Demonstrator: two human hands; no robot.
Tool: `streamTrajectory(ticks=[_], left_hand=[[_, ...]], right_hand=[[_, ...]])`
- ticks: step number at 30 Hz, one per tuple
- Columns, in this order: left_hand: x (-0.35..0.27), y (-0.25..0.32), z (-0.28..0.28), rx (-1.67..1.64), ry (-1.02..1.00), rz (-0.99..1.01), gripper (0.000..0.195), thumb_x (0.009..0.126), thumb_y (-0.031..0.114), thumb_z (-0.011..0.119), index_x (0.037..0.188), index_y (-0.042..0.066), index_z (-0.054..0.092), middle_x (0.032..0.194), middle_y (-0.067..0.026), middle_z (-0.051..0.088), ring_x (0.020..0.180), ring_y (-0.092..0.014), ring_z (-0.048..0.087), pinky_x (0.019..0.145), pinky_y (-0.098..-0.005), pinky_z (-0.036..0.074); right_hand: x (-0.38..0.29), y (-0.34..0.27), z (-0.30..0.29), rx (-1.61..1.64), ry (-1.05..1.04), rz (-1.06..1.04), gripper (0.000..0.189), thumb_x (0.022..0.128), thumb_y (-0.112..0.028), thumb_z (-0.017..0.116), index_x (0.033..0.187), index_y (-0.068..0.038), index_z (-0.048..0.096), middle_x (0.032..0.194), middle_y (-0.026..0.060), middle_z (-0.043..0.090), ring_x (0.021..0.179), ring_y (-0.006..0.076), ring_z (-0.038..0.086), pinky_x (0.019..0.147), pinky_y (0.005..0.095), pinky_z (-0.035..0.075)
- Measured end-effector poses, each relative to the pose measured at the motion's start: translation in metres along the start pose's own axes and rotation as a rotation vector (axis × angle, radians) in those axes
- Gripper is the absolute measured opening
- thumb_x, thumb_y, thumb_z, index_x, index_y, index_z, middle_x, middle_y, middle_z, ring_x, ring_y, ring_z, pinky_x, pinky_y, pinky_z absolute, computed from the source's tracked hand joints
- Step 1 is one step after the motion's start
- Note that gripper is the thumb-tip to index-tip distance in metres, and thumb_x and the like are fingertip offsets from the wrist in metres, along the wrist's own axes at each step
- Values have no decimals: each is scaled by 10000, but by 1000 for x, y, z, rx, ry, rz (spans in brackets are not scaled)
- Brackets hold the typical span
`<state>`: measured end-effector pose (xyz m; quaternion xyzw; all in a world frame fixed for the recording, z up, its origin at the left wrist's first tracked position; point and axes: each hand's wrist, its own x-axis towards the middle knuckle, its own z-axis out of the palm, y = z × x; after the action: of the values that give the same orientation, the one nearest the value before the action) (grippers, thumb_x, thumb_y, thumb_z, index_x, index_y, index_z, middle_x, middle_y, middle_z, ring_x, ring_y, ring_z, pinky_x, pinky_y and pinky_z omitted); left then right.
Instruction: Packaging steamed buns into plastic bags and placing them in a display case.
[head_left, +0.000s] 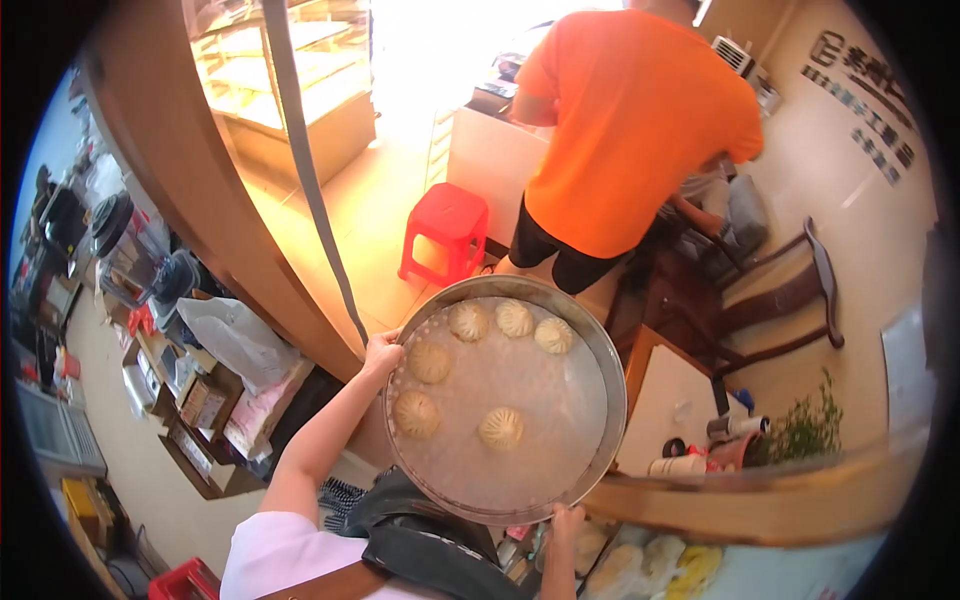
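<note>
A round metal steamer tray (616, 390) with a raised rim is held in front of my body. My left hand (384, 352) grips its rim at the upper left. At the lower right my right hand (568, 517) has hold of the same rim. Several pleated steamed buns sit on the pale tray liner (551, 405). Three lie along the far side, among them one bun (514, 319) at the top. Two more, including a bun (417, 414), rest at the left. A single bun (501, 428) lies apart near the middle.
A wooden door frame (225, 187) rises close on my left. Beyond the tray stand a person in an orange shirt (637, 127) and a red plastic stool (444, 229). A dark wooden chair (780, 300) and a white-topped table (667, 405) are at the right.
</note>
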<state>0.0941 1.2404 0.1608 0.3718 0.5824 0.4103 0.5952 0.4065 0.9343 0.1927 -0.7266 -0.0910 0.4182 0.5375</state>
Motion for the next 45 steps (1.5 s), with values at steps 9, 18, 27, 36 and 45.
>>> streamTrajectory(ticks=[9, 18, 27, 36, 45], left_hand=[[136, -25, -11, -98, 234, 77, 595, 593, -92, 454, 1127, 61, 666, 823, -26, 675, 588, -54, 542, 499, -183, 386], [209, -13, -62, -97, 641, 58, 532, 610, -68, 486, 1090, 51, 680, 788, -43, 676, 606, -89, 572, 514, -228, 422], [272, 48, -124, -43, 1003, 26, 399, 601, -30, 506, 940, 18, 711, 614, -48, 625, 529, -112, 548, 499, -276, 426], [329, 193, -316, 443, 825, 49, 352, 649, 111, 641, 996, 70, 680, 880, -161, 684, 791, -251, 671, 726, -369, 509], [418, 298, -463, 942, 1190, -143, 259, 757, 90, 536, 976, 112, 673, 900, -169, 671, 864, -340, 644, 762, -441, 513]], right_hand=[[172, -66, 109, -60, -205, -87, 417, 683, 78, 462, 1091, 64, 545, 975, 118, 605, 816, 218, 608, 727, 311, 504], [301, -150, 251, -527, -311, -90, 288, 659, -18, 549, 932, 62, 591, 845, 129, 619, 739, 225, 592, 675, 347, 467], [391, -227, 430, -502, -624, -271, 340, 623, -3, 534, 950, 62, 602, 790, 70, 620, 670, 188, 571, 625, 299, 454], [330, -308, 630, -416, -889, -61, 390, 599, 106, 493, 975, 81, 595, 882, 120, 650, 756, 220, 622, 677, 318, 504], [228, -329, 810, -397, -1010, 17, 346, 601, 81, 526, 942, 48, 577, 831, 87, 626, 709, 190, 618, 611, 291, 488]])
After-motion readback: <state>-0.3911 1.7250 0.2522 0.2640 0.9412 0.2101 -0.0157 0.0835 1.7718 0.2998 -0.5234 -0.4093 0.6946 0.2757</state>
